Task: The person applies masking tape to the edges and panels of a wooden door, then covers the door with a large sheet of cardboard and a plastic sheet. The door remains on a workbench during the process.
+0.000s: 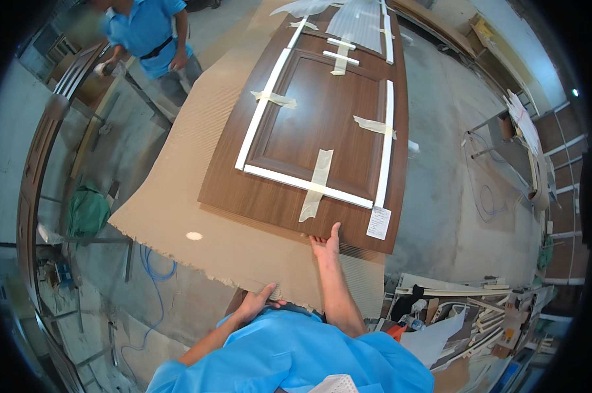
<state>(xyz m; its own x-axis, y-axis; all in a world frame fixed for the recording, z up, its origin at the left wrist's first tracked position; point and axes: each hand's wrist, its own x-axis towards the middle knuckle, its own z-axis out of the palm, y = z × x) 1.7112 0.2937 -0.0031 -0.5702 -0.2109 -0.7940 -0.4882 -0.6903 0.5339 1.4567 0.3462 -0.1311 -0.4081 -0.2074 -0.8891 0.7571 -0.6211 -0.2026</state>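
A brown wooden door panel with a raised rectangular moulding lies flat in front of me on a large sheet of corrugated cardboard. White foam-like strips frame the moulding, fixed with pieces of masking tape. At the panel's near edge, my right hand grips it, thumb up against the edge and fingers partly hidden beneath. My left hand pinches the torn near edge of the cardboard, close to my body. A white printed label sits at the panel's near right corner.
At the far left, a person in a blue shirt stands beside a metal frame. Another brown door panel leans on the left near a green bag. Wood scraps pile up at the lower right. A blue hose lies on the floor.
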